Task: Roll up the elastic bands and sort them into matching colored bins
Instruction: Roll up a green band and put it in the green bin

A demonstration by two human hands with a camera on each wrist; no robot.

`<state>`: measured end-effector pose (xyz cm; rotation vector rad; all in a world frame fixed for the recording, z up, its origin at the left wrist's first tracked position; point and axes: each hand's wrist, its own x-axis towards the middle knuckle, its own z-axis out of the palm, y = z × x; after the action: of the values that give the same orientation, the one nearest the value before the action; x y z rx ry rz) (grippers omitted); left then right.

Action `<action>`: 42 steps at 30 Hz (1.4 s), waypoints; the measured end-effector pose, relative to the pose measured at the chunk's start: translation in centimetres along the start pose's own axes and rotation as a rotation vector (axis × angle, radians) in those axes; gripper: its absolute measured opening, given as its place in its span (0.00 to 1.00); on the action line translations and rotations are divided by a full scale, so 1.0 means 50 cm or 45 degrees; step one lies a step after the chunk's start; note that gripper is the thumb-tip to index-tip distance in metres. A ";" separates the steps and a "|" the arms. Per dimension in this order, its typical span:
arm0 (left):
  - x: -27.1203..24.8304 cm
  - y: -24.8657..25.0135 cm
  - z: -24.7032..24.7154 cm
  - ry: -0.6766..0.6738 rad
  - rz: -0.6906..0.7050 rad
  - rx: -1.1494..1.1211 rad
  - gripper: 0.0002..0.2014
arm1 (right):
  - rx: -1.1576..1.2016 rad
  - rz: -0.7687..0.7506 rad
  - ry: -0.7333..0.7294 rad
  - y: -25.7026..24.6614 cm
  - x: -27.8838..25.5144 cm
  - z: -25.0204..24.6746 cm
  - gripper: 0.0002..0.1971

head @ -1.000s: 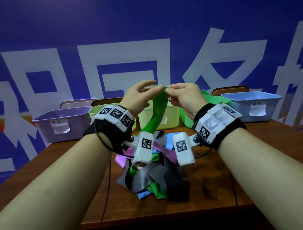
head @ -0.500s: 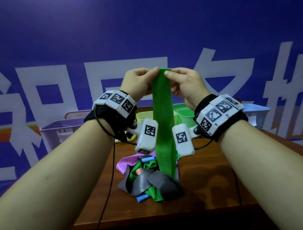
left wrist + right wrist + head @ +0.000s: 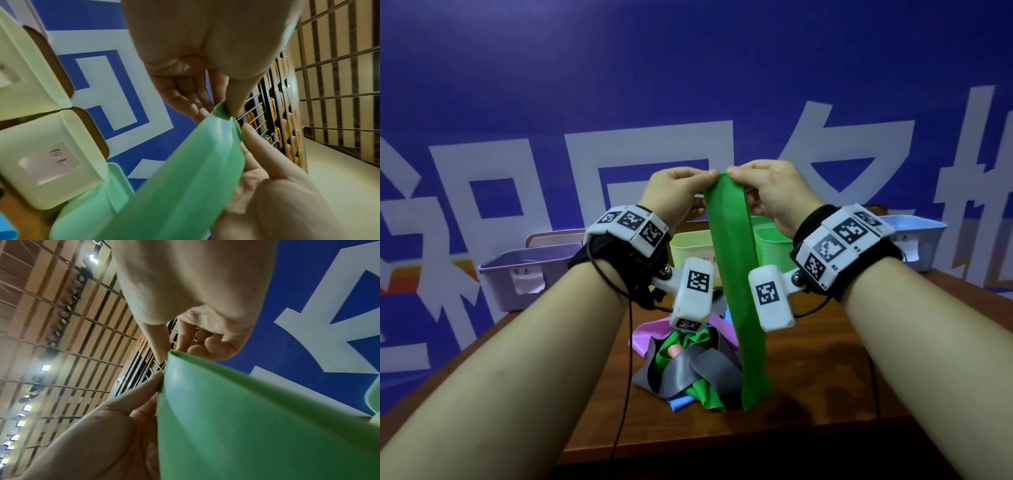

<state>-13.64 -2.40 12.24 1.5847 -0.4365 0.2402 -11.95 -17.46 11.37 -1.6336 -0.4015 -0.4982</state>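
Observation:
A long green elastic band (image 3: 736,274) hangs flat and straight from both hands, held high above the table. My left hand (image 3: 707,176) pinches its top left corner and my right hand (image 3: 736,174) pinches the top right corner, thumbs almost touching. The band's lower end (image 3: 756,394) dangles in front of a tangled pile of bands (image 3: 688,370) in grey, green, purple and blue. In the left wrist view the thumb presses the folded top edge of the band (image 3: 224,112). The right wrist view shows the same edge of the band (image 3: 170,360) between both hands.
Several bins line the far edge of the wooden table (image 3: 825,394): purple (image 3: 527,274), pale yellow (image 3: 691,253), green (image 3: 774,243) and light blue (image 3: 914,240). A blue banner wall stands behind them. Black wrist cables hang down towards the near table edge.
Both hands have risen with the green band. It went from a twisted strip trailing into the pile to a flat strip hanging straight, its lower end drawn out of the pile.

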 end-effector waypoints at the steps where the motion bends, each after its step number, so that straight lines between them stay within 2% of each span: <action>1: 0.005 -0.019 -0.001 -0.014 -0.035 -0.018 0.06 | -0.002 0.017 -0.011 0.017 0.001 0.001 0.08; 9: 0.083 -0.183 -0.001 -0.014 -0.216 -0.064 0.05 | -0.043 0.166 0.027 0.181 0.046 0.019 0.08; 14: 0.136 -0.291 0.005 0.017 -0.308 -0.115 0.05 | -0.015 0.252 -0.030 0.300 0.078 0.036 0.11; 19: 0.172 -0.363 0.006 -0.009 -0.374 -0.115 0.06 | -0.043 0.315 -0.019 0.379 0.108 0.041 0.09; 22: 0.189 -0.386 0.006 0.011 -0.375 -0.137 0.07 | -0.044 0.326 -0.043 0.401 0.127 0.046 0.07; 32: 0.226 -0.428 -0.008 0.002 -0.413 -0.018 0.10 | -0.196 0.288 -0.101 0.445 0.155 0.053 0.12; 37: 0.230 -0.411 -0.021 0.007 -0.425 -0.038 0.10 | -0.009 0.355 -0.165 0.429 0.165 0.053 0.08; 42: 0.231 -0.415 -0.020 -0.007 -0.412 -0.036 0.09 | -0.007 0.383 -0.208 0.436 0.169 0.053 0.07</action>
<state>5.53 -2.59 -1.81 1.6025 -0.1818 -0.0172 7.01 -17.68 -2.61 -1.7096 -0.2674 -0.1408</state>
